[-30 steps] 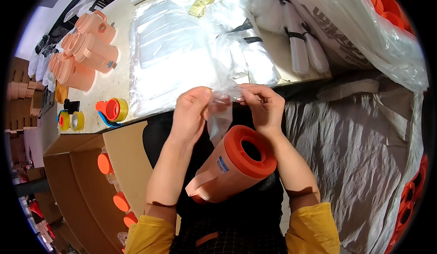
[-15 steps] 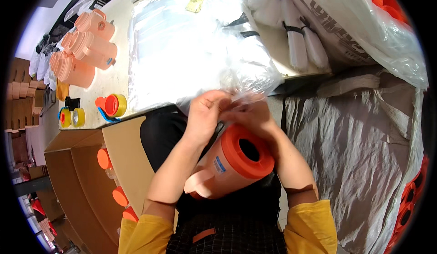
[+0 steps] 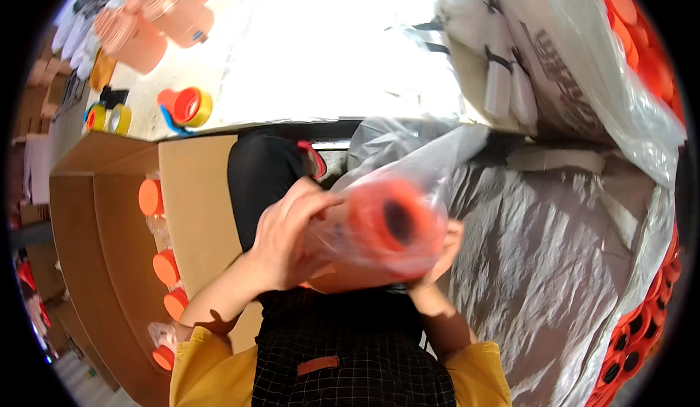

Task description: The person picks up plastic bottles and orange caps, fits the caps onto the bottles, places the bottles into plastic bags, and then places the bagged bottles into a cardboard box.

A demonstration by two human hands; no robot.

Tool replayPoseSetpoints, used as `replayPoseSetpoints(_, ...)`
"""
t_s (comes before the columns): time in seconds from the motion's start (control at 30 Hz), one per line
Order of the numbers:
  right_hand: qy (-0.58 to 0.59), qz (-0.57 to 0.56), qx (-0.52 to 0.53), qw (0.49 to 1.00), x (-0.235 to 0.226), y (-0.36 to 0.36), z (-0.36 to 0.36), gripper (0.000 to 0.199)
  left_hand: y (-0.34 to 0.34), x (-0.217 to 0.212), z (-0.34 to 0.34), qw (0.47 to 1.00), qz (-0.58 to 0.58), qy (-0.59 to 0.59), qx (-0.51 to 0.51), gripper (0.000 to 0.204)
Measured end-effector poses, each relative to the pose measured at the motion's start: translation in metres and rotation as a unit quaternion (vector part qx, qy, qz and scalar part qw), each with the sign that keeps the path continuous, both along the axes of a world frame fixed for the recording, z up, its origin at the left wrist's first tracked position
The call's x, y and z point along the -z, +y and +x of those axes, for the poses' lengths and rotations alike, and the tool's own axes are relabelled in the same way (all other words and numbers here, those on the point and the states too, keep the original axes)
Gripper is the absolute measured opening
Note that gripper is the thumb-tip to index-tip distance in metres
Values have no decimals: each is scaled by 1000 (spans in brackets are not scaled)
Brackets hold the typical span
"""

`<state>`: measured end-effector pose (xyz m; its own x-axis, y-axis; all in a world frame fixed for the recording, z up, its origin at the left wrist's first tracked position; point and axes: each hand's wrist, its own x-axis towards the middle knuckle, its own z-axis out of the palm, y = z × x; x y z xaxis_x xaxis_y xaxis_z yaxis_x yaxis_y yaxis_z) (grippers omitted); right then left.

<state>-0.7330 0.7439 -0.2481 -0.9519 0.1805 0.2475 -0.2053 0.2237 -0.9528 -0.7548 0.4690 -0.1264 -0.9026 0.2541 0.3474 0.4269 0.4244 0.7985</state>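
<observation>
A peach-coloured jug (image 3: 339, 276) with a red ring-shaped end and a dark round hole in it is tilted over my lap, blurred by motion. A clear plastic bag (image 3: 463, 148) covers the red end, and its loose part trails up and to the right. My left hand (image 3: 284, 228) wraps around the jug's left side, over its body and the bag's edge. At the lower right of the red end, my right hand (image 3: 446, 250) grips the bagged jug, its fingers partly hidden behind it. The jug's handle cannot be seen.
Flat clear bags (image 3: 335, 49) lie on the table ahead. Peach jugs (image 3: 131, 39) and tape rolls (image 3: 193, 106) stand at its left. An open cardboard box (image 3: 102, 210) holding orange-lidded items is at my left. A large woven sack (image 3: 539, 261) stands right, with red parts (image 3: 634, 334) beyond it.
The bag has come off the table pile and now covers the jug's red end. Both hands moved from the table edge down to the jug, one on each side.
</observation>
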Motion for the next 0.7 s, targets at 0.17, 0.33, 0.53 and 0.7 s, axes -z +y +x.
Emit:
replayPoseSetpoints(0.17, 82, 100, -288, 949, -25, -48, 13, 38, -33, 44, 106, 978, -11, 46, -205, 84)
replayPoseSetpoints(0.33, -159, 153, -501, 837, -11, -70, 32, 68, -34, 136, 194, 860, 234, -193, -410, 43)
replayPoseSetpoints(0.53, -244, 34, -691, 680, -77, -170, 33, 85, -76, 71, 270, 788, -222, -42, -573, 50)
replayPoseSetpoints(0.7, -32, -18, -819, 573, -132, -238, 66, 86, -170, 38, 400, 701, -43, -89, -707, 44)
